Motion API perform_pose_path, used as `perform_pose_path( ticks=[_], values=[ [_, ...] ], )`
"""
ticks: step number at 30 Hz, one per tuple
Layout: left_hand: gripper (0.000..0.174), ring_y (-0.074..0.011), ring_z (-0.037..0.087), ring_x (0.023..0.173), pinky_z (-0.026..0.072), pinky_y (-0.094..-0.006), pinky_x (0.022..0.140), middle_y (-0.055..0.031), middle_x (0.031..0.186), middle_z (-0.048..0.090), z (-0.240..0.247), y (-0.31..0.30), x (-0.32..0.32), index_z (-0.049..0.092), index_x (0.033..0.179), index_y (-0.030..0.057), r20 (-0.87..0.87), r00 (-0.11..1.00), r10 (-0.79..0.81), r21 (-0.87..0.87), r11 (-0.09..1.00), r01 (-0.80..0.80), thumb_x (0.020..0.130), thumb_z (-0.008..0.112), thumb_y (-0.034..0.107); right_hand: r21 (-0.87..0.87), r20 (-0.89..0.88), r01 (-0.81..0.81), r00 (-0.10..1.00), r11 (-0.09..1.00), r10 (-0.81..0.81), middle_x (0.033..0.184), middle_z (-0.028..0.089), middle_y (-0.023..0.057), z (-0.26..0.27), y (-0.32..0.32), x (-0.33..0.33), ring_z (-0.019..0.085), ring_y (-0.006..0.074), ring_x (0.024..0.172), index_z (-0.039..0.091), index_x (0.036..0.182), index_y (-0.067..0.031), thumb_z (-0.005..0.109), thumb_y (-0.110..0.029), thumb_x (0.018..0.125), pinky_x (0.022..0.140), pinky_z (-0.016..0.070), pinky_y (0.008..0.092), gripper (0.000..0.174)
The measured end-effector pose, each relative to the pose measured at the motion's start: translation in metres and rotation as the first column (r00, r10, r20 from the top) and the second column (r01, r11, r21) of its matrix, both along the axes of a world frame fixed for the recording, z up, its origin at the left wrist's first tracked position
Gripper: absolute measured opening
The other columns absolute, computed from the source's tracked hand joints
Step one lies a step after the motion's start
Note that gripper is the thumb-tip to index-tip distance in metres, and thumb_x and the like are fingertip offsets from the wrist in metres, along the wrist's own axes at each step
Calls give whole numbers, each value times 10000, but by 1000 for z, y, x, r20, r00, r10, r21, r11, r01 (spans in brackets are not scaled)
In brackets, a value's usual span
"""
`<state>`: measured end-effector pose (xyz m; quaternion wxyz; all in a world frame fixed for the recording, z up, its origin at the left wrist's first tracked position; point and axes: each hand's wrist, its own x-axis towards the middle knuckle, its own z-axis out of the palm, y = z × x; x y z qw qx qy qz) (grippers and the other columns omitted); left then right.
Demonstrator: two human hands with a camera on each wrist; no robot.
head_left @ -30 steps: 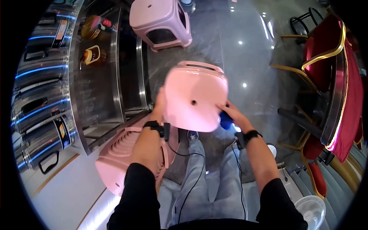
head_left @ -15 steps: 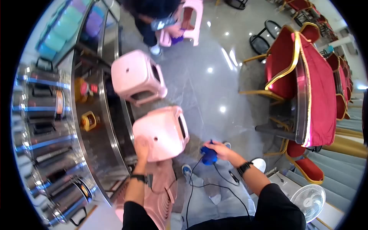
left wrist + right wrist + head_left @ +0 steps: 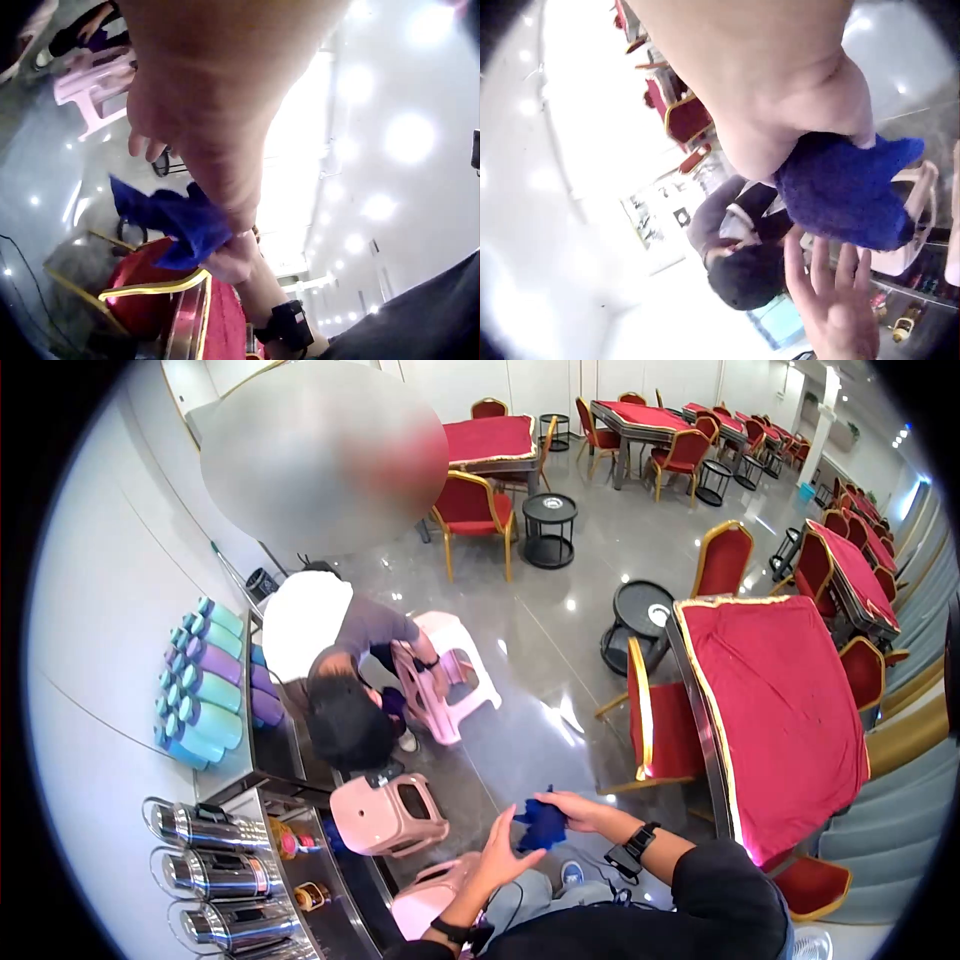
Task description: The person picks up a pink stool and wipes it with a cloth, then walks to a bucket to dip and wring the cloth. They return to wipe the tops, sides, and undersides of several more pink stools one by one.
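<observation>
The shiny grey floor (image 3: 540, 660) here carries most of it. A pink stool (image 3: 375, 815) stands upright beside the steel shelf (image 3: 335, 937); close to it is a second pink stool (image 3: 430, 900), its base hidden. Red chairs (image 3: 470, 505), black round side tables (image 3: 635, 600) and a big table (image 3: 703, 730) stand on the floor too, the big table draped with a gold-edged red cloth (image 3: 790, 710). Jars (image 3: 312, 897) sit on the steel shelf. Teal and purple bottles (image 3: 212, 695) crowd the counter (image 3: 230, 772) by the wall.
</observation>
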<state>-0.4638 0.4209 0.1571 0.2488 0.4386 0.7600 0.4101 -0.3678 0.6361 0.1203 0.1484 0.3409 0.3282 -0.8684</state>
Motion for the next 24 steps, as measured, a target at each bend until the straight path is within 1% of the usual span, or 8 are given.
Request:
perform_pose_path(
  ticks=[4,8,10,12,14,20,22,24],
  values=[
    [849,-362,623,1228,487,-428,1041,-244,1321,617,19,117,-85,465,1438,4,138,981,138,-20,990,-137,761,875,310,-171,-274,-58,962,983,9,1287,641,74,38,72,-91,630,190,1161,536,1356,-100,575,-423,1050,1005,514,383,447],
    [681,-283,695,1078,530,-386,951,-204,1172,706,-13,208,-191,564,1340,-36,318,926,204,11,976,-218,796,846,263,92,-173,-136,973,986,150,1455,500,131,46,185,-141,656,300,1148,464,1419,-110,568,-508,1031,966,552,418,566],
    [642,-243,680,1060,521,-362,958,-170,1176,708,5,261,-240,574,1322,-56,321,940,113,172,969,-175,818,834,244,465,-97,-79,985,882,139,1279,622,151,30,242,-154,695,249,1009,565,1291,-81,591,-483,1025,851,576,363,482],
    [608,-238,674,1051,515,-354,965,-156,1163,708,-4,310,-286,588,1313,-46,439,886,151,59,979,-196,830,829,232,559,-57,96,995,824,-78,1009,710,65,-3,299,-153,684,157,862,602,1168,-91,608,-293,1025,720,550,292,248],
    [598,-235,675,1048,518,-357,960,-153,1152,709,-4,358,-336,594,1313,-34,254,961,111,26,992,-121,834,831,234,545,105,112,974,831,-200,869,711,34,7,351,-154,664,123,746,638,1152,-91,571,-145,984,640,529,270,189],
    [495,-238,679,1051,528,-356,939,-137,1154,714,-87,459,-475,631,1285,-23,500,862,78,-7,996,-87,855,790,162,279,167,380,885,882,-434,986,736,56,-49,493,-168,668,133,761,571,1281,-103,526,-139,996,692,544,303,291],
    [464,-235,682,1032,532,-356,927,-137,1129,720,-146,463,-529,654,1241,-42,439,889,130,-148,987,-71,841,784,154,330,223,353,872,876,-435,1003,735,76,-85,542,-179,665,153,753,581,1260,-103,529,-199,1023,685,544,318,261],
    [477,-244,686,1012,531,-360,920,-140,1104,728,-133,472,-537,661,1210,-64,163,929,332,-407,881,-243,817,793,173,332,270,335,862,881,-430,999,734,96,-122,590,-188,661,179,737,623,1187,-102,547,-266,1034,643,534,350,237]
  ],
)
